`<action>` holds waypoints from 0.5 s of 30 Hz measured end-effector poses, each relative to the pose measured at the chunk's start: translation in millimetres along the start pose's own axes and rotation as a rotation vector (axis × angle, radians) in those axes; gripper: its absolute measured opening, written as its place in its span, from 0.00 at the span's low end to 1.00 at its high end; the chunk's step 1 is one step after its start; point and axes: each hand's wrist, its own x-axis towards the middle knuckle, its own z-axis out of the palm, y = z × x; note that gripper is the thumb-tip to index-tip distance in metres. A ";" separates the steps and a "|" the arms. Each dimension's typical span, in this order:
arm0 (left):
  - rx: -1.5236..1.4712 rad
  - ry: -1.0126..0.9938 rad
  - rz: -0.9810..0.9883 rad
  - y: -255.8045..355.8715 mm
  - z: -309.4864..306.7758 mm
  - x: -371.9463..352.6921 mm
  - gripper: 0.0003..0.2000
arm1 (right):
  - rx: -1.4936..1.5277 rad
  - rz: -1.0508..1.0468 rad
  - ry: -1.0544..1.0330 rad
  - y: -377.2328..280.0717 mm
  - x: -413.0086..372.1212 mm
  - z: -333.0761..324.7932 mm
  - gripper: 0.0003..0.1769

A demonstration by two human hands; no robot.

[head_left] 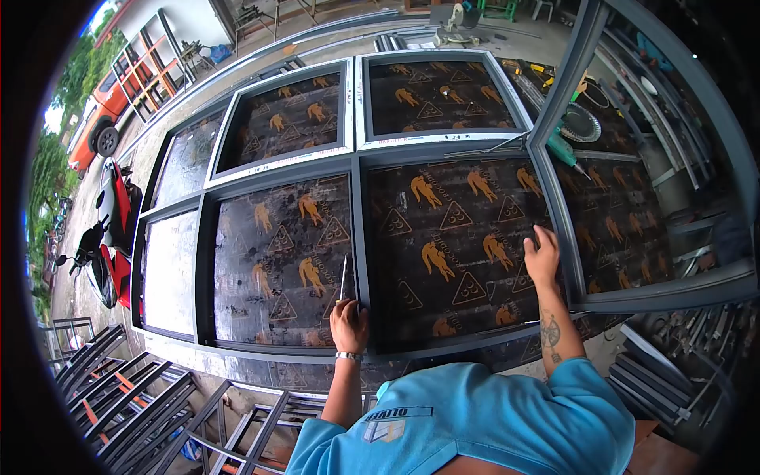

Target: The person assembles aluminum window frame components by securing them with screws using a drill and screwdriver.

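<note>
My left hand (349, 326) is closed around a screwdriver (343, 277), whose thin metal shaft points away from me; most of its handle is hidden in the fist. That fist is beside the middle upright of a dark grey window frame (360, 229) lying flat on the bench. My right hand (541, 253) has loosely bent fingers, apart, with nothing visible in them. It is near the frame's right upright, left of a hinged glazed sash (582, 229) that stands swung open. A metal stay arm (507, 146) joins sash and frame near the far corner.
Two white-edged panels (356, 103) form the frame's far row. A green power drill (560, 149) and a round metal dish (581, 123) are at the right, partly seen through the sash. Stacked metal frames (150, 404) stand at the lower left. A red motorcycle (117, 229) is beyond the left edge.
</note>
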 end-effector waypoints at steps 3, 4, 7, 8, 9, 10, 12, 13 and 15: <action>-0.001 -0.021 0.008 0.4 3.4 -1.9 0.13 | 0.379 0.115 -0.380 -59.5 -60.5 -23.6 0.20; 0.007 -0.025 -0.008 -2.7 6.4 -2.7 0.13 | 0.401 0.037 -0.444 -67.2 -83.4 -23.9 0.20; 0.039 -0.024 -0.019 -5.4 11.8 -4.3 0.12 | 0.438 -0.101 -0.577 -88.0 -146.0 -28.5 0.20; 0.070 -0.019 -0.022 -5.2 12.6 -5.2 0.12 | 0.496 -0.093 -0.592 -94.7 -163.1 -30.2 0.19; 0.063 -0.019 -0.018 -5.2 13.6 -5.3 0.12 | 0.554 -0.087 -0.607 -99.7 -177.1 -31.7 0.19; 0.070 -0.015 -0.012 -4.8 14.1 -4.7 0.11 | 0.534 -0.088 -0.652 -101.6 -187.2 -33.2 0.19; 0.069 -0.059 -0.010 -6.7 12.4 -4.9 0.14 | 0.512 -0.146 -0.631 -100.2 -202.0 -28.4 0.20; 0.060 -0.053 -0.015 -0.8 9.4 -5.6 0.14 | 0.491 -0.165 -0.630 -100.0 -204.8 -28.5 0.20; 0.047 0.050 0.127 12.1 -1.4 -10.8 0.19 | 0.444 -0.159 -0.648 -101.6 -203.7 -32.8 0.21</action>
